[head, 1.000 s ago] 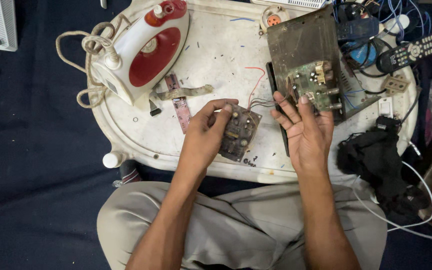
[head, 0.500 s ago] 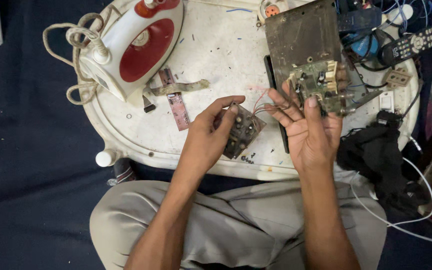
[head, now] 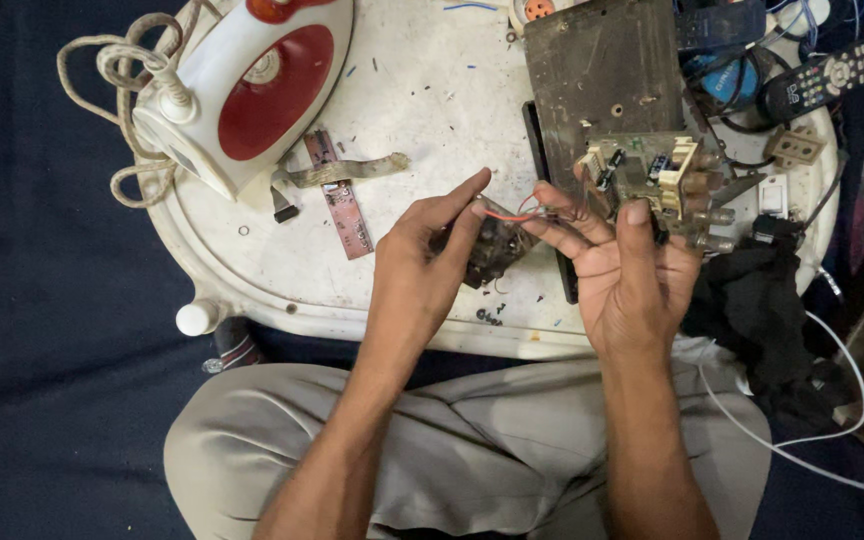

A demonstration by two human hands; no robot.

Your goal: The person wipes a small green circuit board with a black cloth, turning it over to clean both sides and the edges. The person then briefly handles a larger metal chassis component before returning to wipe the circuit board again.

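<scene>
Small circuit board (head: 492,250) at frame centre, over white tray (head: 252,280); left hand (head: 422,270) pinches red wire (head: 508,215), right hand (head: 622,270) fingers half-open beside it. Likely light, stiff, fragile; grip edges.

On the white tray (head: 252,270) there is one red-and-white iron (head: 252,90), one dark metal plate (head: 602,70) and two circuit boards, a small dark one (head: 497,250) and a green one (head: 652,170). One remote control (head: 827,75) lies beside it. Two hands work there, left (head: 422,270) and right (head: 632,270).
</scene>
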